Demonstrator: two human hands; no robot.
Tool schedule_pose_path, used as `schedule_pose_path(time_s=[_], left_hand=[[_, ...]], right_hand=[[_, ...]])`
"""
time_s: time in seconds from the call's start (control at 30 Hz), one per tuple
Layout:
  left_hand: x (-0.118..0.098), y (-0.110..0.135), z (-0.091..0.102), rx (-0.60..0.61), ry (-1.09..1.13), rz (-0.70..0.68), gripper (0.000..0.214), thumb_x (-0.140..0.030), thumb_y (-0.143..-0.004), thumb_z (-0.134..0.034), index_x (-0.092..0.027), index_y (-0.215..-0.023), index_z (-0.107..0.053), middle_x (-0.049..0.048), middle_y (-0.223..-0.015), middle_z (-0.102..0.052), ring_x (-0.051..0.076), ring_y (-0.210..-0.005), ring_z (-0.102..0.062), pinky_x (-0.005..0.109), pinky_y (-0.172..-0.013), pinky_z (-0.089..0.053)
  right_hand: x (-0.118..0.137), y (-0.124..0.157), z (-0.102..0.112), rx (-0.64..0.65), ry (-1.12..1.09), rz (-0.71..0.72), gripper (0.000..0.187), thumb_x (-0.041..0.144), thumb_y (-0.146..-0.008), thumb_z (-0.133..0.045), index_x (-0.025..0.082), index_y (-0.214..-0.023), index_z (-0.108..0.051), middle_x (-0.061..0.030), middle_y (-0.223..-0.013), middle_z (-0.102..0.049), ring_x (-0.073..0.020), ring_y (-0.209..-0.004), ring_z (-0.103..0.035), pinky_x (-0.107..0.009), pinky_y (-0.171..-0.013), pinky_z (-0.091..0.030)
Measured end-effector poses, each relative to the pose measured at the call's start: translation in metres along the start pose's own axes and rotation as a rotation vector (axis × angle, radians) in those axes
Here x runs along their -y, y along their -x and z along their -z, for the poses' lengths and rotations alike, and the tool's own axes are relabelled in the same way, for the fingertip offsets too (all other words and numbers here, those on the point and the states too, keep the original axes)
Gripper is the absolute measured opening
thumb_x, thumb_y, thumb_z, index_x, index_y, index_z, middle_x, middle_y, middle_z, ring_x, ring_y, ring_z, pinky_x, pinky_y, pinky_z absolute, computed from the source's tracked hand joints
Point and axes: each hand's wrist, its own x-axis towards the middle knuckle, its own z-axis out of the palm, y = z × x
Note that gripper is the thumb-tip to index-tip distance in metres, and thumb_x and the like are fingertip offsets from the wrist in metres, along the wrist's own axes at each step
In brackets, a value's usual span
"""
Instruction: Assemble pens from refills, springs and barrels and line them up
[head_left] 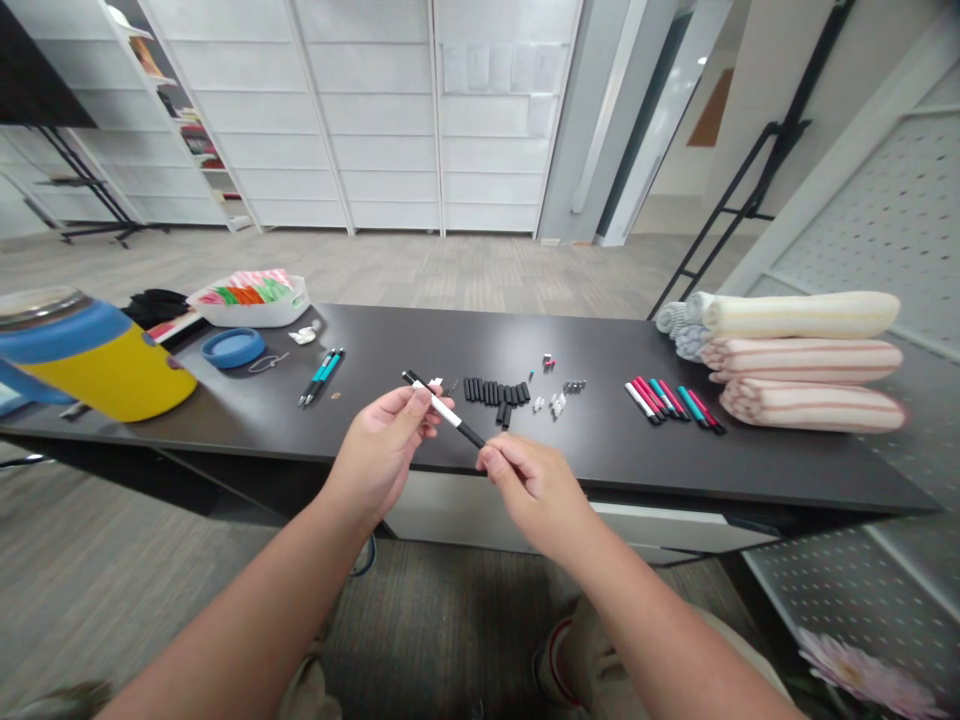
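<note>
Between both hands, above the table's front edge, I hold a white pen point(448, 412) with black ends, slanting down to the right. My left hand point(386, 440) pinches its upper part between thumb and fingers. The fingers of my right hand point(536, 485) are closed on its lower black end. Just beyond lie several short black tubes point(495, 392), some small clear pieces point(557, 404) and small metal-looking pieces point(575, 386). Right of these is a row of white, red and teal pen barrels point(671, 400) with black ends. Teal pens point(322, 377) lie to the left.
At the left stand a yellow and blue container point(97, 360), a blue lid point(233, 347) and a white basket point(255, 312) with colourful packets. Rolled striped towels point(806, 360) are stacked on the right end of the dark table point(405, 335).
</note>
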Motion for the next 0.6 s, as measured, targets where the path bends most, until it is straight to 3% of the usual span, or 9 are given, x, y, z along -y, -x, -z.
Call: schedule_pose_path(time_s=[0.33, 0.5, 0.6], left_hand=[[-0.004, 0.004, -0.002, 0.098, 0.181, 0.019, 0.026, -0.038, -0.090, -0.080, -0.016, -0.104, -0.076, 0.0076, -0.098, -0.074, 0.017, -0.095, -0.069, 0.026, -0.082, -0.054], [-0.008, 0.007, -0.005, 0.163, 0.266, 0.043, 0.018, -0.032, -0.097, -0.070, -0.016, -0.106, -0.072, 0.0052, -0.092, -0.068, 0.017, -0.092, -0.067, 0.029, -0.085, -0.055], [-0.012, 0.010, -0.009, 0.197, 0.308, 0.077, 0.014, -0.032, -0.100, -0.065, -0.018, -0.104, -0.067, 0.0010, -0.082, -0.058, 0.016, -0.083, -0.063, 0.032, -0.084, -0.055]], right_hand=[[0.005, 0.006, -0.019, 0.059, -0.284, -0.151, 0.040, 0.046, -0.111, -0.042, 0.023, -0.086, -0.063, 0.0023, -0.075, -0.062, -0.0135, -0.071, -0.058, -0.026, -0.068, -0.041], [0.005, 0.004, -0.022, 0.103, -0.254, -0.149, 0.037, 0.044, -0.111, -0.043, 0.022, -0.091, -0.066, 0.0027, -0.076, -0.063, -0.0126, -0.070, -0.059, -0.025, -0.068, -0.041], [0.009, 0.004, -0.020, 0.128, -0.178, -0.078, 0.038, 0.040, -0.112, -0.041, 0.022, -0.098, -0.071, 0.0006, -0.080, -0.067, -0.0144, -0.076, -0.063, -0.027, -0.074, -0.045]])
